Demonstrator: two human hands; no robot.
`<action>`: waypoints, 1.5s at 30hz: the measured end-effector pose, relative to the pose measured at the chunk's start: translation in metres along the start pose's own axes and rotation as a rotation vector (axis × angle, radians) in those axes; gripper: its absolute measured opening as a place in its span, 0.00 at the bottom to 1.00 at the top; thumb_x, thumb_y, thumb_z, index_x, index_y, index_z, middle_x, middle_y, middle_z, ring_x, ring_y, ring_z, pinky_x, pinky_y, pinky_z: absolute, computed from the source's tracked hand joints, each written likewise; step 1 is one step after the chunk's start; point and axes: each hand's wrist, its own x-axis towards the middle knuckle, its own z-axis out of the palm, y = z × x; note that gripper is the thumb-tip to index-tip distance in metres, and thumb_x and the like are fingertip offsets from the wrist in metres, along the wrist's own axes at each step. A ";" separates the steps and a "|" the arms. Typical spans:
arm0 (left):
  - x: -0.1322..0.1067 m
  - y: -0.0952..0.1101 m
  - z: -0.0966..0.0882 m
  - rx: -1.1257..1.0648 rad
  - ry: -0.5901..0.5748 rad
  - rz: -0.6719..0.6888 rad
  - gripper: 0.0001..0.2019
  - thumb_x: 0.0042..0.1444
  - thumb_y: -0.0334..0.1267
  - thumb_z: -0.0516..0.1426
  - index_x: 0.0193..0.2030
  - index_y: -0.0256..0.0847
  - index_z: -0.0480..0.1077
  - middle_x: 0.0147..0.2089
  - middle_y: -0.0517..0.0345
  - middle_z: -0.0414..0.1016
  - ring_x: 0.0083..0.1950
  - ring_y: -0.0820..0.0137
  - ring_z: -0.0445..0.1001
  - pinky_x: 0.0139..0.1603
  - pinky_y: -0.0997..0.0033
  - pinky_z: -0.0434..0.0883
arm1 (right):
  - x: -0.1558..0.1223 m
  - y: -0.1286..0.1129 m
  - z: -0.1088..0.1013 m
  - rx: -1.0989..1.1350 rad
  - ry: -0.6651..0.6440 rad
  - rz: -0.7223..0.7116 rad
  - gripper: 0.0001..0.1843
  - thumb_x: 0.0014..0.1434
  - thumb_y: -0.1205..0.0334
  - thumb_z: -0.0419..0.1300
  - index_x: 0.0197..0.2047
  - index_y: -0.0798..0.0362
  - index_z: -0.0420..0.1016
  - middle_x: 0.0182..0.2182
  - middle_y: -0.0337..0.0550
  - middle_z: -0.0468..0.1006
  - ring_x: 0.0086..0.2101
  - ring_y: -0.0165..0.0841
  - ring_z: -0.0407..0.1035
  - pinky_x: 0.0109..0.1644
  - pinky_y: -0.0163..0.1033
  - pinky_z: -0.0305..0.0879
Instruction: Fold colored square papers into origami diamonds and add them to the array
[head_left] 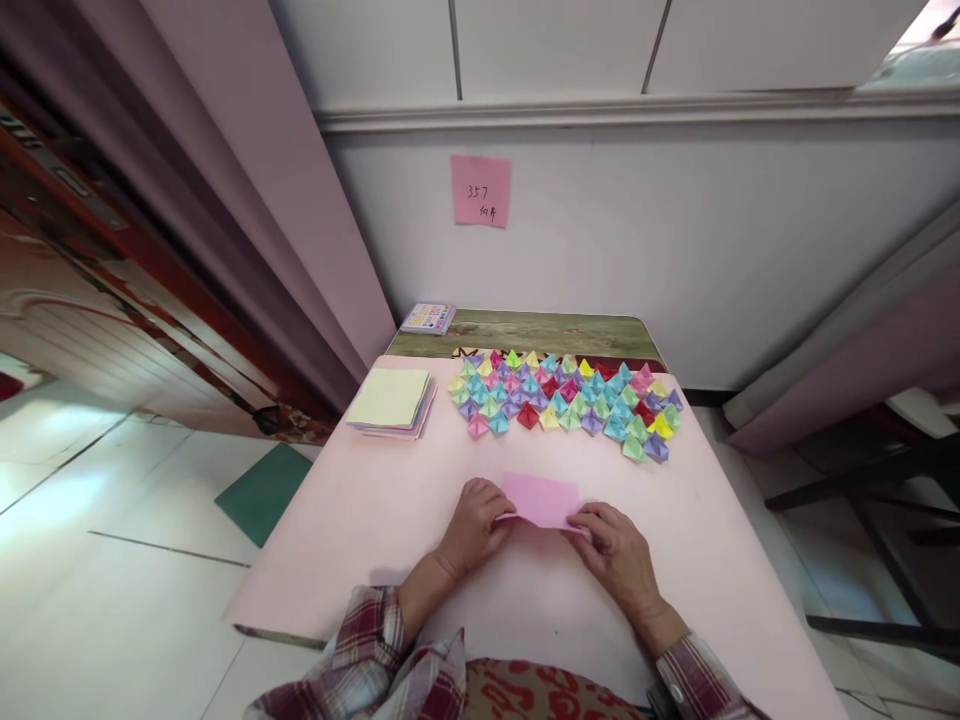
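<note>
A pink sheet of paper, looking folded into a rectangle, is held just above the near part of the table. My left hand pinches its left end between thumb and fingers. At the opposite end, my right hand grips the near right corner the same way. The near edge of the paper bends slightly between the hands. Beyond it stand several rows of small folded paper pieces in many colours, close together. To the left lies a stack of square paper, pale yellow on top.
The table has a pale pink cover, with bare wood-patterned top at the back. A small printed packet lies at the back left corner. A pink note hangs on the wall. A green sheet is on the floor at left.
</note>
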 end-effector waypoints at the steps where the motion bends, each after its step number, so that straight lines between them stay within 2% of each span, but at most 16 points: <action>1: 0.001 0.000 0.001 -0.012 0.006 -0.060 0.07 0.56 0.35 0.56 0.39 0.40 0.75 0.35 0.52 0.75 0.41 0.63 0.69 0.50 0.58 0.64 | 0.002 -0.002 -0.001 0.006 -0.024 0.056 0.10 0.62 0.56 0.57 0.40 0.48 0.79 0.38 0.44 0.78 0.35 0.35 0.72 0.39 0.38 0.66; 4: 0.007 0.000 0.007 -0.029 0.041 -0.266 0.15 0.56 0.40 0.59 0.49 0.40 0.72 0.35 0.54 0.74 0.40 0.63 0.70 0.48 0.58 0.66 | 0.011 -0.009 -0.001 -0.014 -0.081 0.243 0.18 0.63 0.48 0.55 0.28 0.50 0.74 0.30 0.40 0.76 0.26 0.30 0.68 0.29 0.35 0.59; 6: 0.010 -0.001 0.012 -0.036 0.081 -0.370 0.22 0.55 0.40 0.59 0.56 0.39 0.67 0.36 0.56 0.73 0.39 0.64 0.70 0.48 0.58 0.67 | 0.016 -0.012 0.000 -0.032 -0.081 0.350 0.19 0.62 0.46 0.55 0.27 0.50 0.71 0.26 0.38 0.74 0.25 0.30 0.67 0.27 0.34 0.56; 9: 0.009 0.000 0.022 -0.020 0.143 -0.410 0.29 0.54 0.36 0.58 0.63 0.39 0.59 0.43 0.54 0.73 0.43 0.63 0.71 0.52 0.57 0.66 | 0.021 -0.015 0.003 -0.048 -0.052 0.484 0.16 0.59 0.45 0.57 0.41 0.49 0.72 0.31 0.37 0.76 0.28 0.32 0.69 0.29 0.34 0.58; 11: 0.006 0.000 0.027 0.027 0.171 -0.372 0.30 0.55 0.34 0.57 0.65 0.38 0.56 0.51 0.49 0.71 0.52 0.61 0.69 0.56 0.56 0.64 | 0.026 -0.015 0.002 -0.067 -0.052 0.542 0.22 0.57 0.46 0.58 0.52 0.48 0.67 0.40 0.40 0.76 0.31 0.33 0.71 0.30 0.36 0.60; 13: 0.003 0.000 0.029 0.074 0.177 -0.321 0.29 0.56 0.32 0.56 0.65 0.38 0.57 0.58 0.45 0.67 0.60 0.58 0.64 0.60 0.55 0.61 | 0.035 -0.016 -0.001 -0.095 -0.094 0.562 0.26 0.56 0.47 0.58 0.55 0.47 0.65 0.47 0.42 0.74 0.36 0.35 0.72 0.32 0.37 0.61; 17: 0.002 -0.001 0.030 0.115 0.166 -0.284 0.26 0.57 0.33 0.55 0.63 0.38 0.59 0.62 0.44 0.64 0.65 0.57 0.60 0.63 0.55 0.59 | 0.063 -0.021 -0.009 -0.179 -0.247 0.495 0.29 0.50 0.43 0.63 0.52 0.48 0.68 0.49 0.47 0.73 0.46 0.41 0.70 0.36 0.38 0.61; 20: 0.001 -0.003 0.030 0.112 0.172 -0.288 0.27 0.57 0.33 0.55 0.64 0.38 0.58 0.62 0.44 0.64 0.64 0.57 0.60 0.63 0.54 0.59 | 0.082 -0.025 -0.012 -0.258 -0.376 0.507 0.30 0.44 0.44 0.68 0.46 0.49 0.70 0.41 0.45 0.77 0.41 0.42 0.72 0.33 0.38 0.56; 23: 0.000 -0.003 0.030 0.099 0.176 -0.298 0.29 0.56 0.33 0.56 0.65 0.39 0.57 0.62 0.44 0.65 0.64 0.57 0.61 0.62 0.54 0.61 | 0.091 -0.029 -0.012 -0.278 -0.489 0.549 0.24 0.43 0.44 0.69 0.38 0.48 0.72 0.31 0.41 0.78 0.35 0.41 0.72 0.31 0.37 0.52; 28: -0.002 -0.002 0.029 0.071 0.179 -0.311 0.28 0.55 0.33 0.56 0.64 0.38 0.58 0.62 0.44 0.65 0.64 0.57 0.61 0.63 0.54 0.61 | 0.083 -0.031 -0.010 -0.195 -0.460 0.538 0.12 0.45 0.52 0.68 0.26 0.48 0.71 0.30 0.37 0.77 0.31 0.35 0.70 0.29 0.35 0.49; 31: -0.001 0.000 0.027 0.018 0.189 -0.325 0.28 0.55 0.33 0.57 0.63 0.38 0.59 0.61 0.44 0.65 0.62 0.57 0.63 0.62 0.53 0.62 | 0.075 -0.027 -0.006 -0.061 -0.349 0.559 0.08 0.45 0.61 0.66 0.28 0.49 0.71 0.27 0.36 0.76 0.30 0.32 0.69 0.29 0.34 0.51; 35: 0.004 0.009 0.016 -0.178 0.283 -0.401 0.24 0.56 0.38 0.57 0.60 0.39 0.62 0.58 0.44 0.67 0.52 0.62 0.71 0.56 0.56 0.68 | 0.069 -0.019 -0.003 0.383 -0.161 0.676 0.17 0.42 0.60 0.68 0.38 0.50 0.74 0.28 0.36 0.77 0.28 0.34 0.70 0.31 0.35 0.60; 39: 0.011 0.028 -0.004 -0.564 0.376 -0.679 0.18 0.55 0.51 0.59 0.42 0.37 0.69 0.39 0.53 0.73 0.37 0.68 0.73 0.43 0.63 0.73 | 0.075 -0.025 -0.009 0.973 -0.056 0.843 0.23 0.40 0.54 0.71 0.40 0.54 0.75 0.30 0.41 0.79 0.28 0.35 0.72 0.31 0.39 0.66; 42: 0.017 0.046 -0.013 -1.034 0.072 -0.950 0.29 0.54 0.64 0.52 0.31 0.34 0.70 0.26 0.56 0.70 0.25 0.69 0.71 0.29 0.64 0.74 | 0.082 -0.043 -0.017 1.217 0.002 0.871 0.25 0.37 0.55 0.74 0.39 0.54 0.74 0.32 0.41 0.79 0.28 0.34 0.73 0.32 0.37 0.67; 44: 0.022 0.057 -0.014 -1.286 -0.111 -0.998 0.34 0.53 0.67 0.51 0.34 0.31 0.73 0.30 0.47 0.75 0.28 0.65 0.75 0.28 0.63 0.75 | 0.084 -0.057 -0.022 1.295 0.018 0.854 0.24 0.38 0.56 0.75 0.37 0.54 0.74 0.31 0.40 0.79 0.28 0.32 0.72 0.32 0.35 0.67; 45: 0.026 0.062 -0.014 -1.368 -0.092 -0.966 0.32 0.52 0.65 0.54 0.37 0.30 0.74 0.34 0.44 0.77 0.32 0.64 0.77 0.29 0.63 0.76 | 0.084 -0.063 -0.024 1.318 0.006 0.841 0.23 0.38 0.56 0.75 0.37 0.54 0.74 0.31 0.39 0.79 0.28 0.31 0.72 0.32 0.34 0.67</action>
